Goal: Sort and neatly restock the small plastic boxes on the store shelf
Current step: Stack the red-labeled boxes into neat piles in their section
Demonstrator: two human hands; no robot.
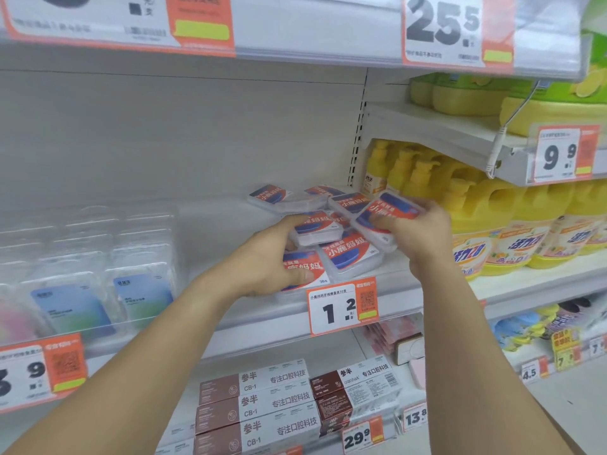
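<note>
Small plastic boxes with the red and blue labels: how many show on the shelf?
About 8: one in the right hand, two under the left hand, one front centre, four behind. More may be hidden.

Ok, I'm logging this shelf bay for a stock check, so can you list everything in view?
small plastic boxes: about nine, clear with red-blue labels, jumbled on middle shelf
clear blister packs: several, blue-green cards, same shelf, left
1.2 price tag: one, white-orange, shelf edge below the boxes
yellow detergent bottles: many, right bay
brown-white cartons: stacked, lower shelf
left hand: grips front boxes in the pile
right hand: holds boxes above the pile
</note>
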